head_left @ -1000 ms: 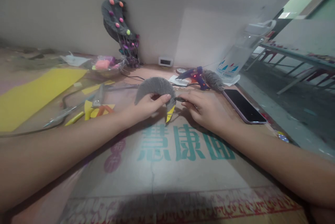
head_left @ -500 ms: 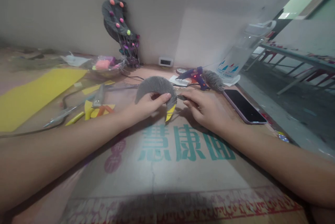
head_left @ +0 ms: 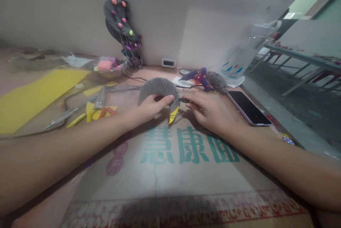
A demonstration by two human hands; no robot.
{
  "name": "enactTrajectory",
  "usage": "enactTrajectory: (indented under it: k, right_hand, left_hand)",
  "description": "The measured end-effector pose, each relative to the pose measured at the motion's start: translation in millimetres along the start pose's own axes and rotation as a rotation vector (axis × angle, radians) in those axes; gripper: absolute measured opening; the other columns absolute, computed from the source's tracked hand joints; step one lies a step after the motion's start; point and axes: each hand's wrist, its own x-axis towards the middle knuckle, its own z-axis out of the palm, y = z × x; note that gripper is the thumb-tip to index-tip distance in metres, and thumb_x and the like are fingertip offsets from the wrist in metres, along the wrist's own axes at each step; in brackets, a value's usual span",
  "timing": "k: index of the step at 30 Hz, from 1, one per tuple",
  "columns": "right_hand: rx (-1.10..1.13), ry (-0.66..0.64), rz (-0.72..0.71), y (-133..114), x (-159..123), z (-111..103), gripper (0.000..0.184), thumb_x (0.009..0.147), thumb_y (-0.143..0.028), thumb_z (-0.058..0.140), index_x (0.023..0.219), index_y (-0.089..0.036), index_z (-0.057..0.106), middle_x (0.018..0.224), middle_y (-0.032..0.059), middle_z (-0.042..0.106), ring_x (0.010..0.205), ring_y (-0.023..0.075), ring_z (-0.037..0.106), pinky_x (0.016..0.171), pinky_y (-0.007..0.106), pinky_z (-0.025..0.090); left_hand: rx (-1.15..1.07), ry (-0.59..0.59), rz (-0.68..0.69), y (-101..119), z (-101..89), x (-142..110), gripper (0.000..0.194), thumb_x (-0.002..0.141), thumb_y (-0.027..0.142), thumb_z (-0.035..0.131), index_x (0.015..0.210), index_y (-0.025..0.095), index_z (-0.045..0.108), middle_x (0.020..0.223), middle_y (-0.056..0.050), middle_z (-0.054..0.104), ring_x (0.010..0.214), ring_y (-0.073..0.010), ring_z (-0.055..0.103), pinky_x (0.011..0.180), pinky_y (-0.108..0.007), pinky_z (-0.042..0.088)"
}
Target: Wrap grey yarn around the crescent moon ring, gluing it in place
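Observation:
My left hand (head_left: pixel 154 107) grips a crescent wrapped in grey yarn (head_left: pixel 160 87), thumb across its inner edge near the lower end. The crescent's tip shows bare yellow card (head_left: pixel 173 115), with a strand or two of yarn crossing it. Close by on the right, my right hand (head_left: pixel 201 107) pinches a small dark grey bundle of yarn (head_left: pixel 183 100) right against the crescent's outer edge. Both hands are just above a cardboard sheet (head_left: pixel 170 178) printed with green characters.
Behind the hands lie a blue glue gun (head_left: pixel 198 77) and a grey yarn ball (head_left: pixel 217 81). A phone (head_left: pixel 249 108) and a clear bottle (head_left: pixel 239 55) stand right. Scissors (head_left: pixel 70 112), a box cutter (head_left: pixel 101 96) and yellow card (head_left: pixel 39 95) lie left. A decorated grey crescent (head_left: pixel 117 20) hangs behind.
My right hand has shifted very slightly left, bringing the yarn bundle nearer the crescent. The left hand and crescent stay almost still.

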Motion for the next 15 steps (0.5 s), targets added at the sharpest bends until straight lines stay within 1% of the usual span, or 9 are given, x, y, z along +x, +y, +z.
enactTrajectory:
  k: [3,9,13,15]
  right_hand:
    - [-0.013,0.008,-0.013,0.6,-0.8,1.2,0.031,0.099,-0.016,0.048,0.123,-0.02,0.067,0.113,0.0125,0.074,0.108,0.0263,0.068,0.092,0.042,0.055]
    - [-0.044,0.031,-0.037,0.8,-0.8,2.4,0.03,0.098,-0.014,0.048,0.12,-0.019,0.069,0.11,0.0125,0.075,0.104,0.0264,0.069,0.089,0.043,0.056]
    - [-0.056,0.036,-0.041,0.7,-0.7,2.8,0.029,0.099,-0.015,0.048,0.118,-0.015,0.069,0.109,0.0144,0.076,0.101,0.027,0.07,0.087,0.043,0.056]
    - [-0.048,0.029,-0.034,-0.1,-0.6,2.2,0.029,0.099,-0.016,0.049,0.119,-0.016,0.069,0.109,0.0139,0.076,0.102,0.0273,0.07,0.088,0.043,0.056]
  left_hand:
    - [-0.033,-0.022,0.045,0.5,0.3,-0.1,0.048,0.085,0.054,0.055,0.111,0.016,0.071,0.116,-0.012,0.076,0.111,-0.0295,0.068,0.102,-0.038,0.049]
    - [-0.023,-0.003,0.027,2.0,1.1,-0.1,0.046,0.082,0.055,0.056,0.105,0.018,0.072,0.114,-0.012,0.077,0.11,-0.0301,0.068,0.102,-0.039,0.048]
    - [-0.011,-0.011,0.01,-1.1,-0.3,0.4,0.049,0.084,0.056,0.056,0.108,0.017,0.072,0.116,-0.013,0.076,0.111,-0.0306,0.068,0.104,-0.039,0.048]
    - [-0.01,-0.022,0.009,-3.5,-0.9,1.0,0.051,0.085,0.058,0.055,0.11,0.016,0.071,0.119,-0.013,0.075,0.114,-0.0305,0.067,0.105,-0.038,0.047]
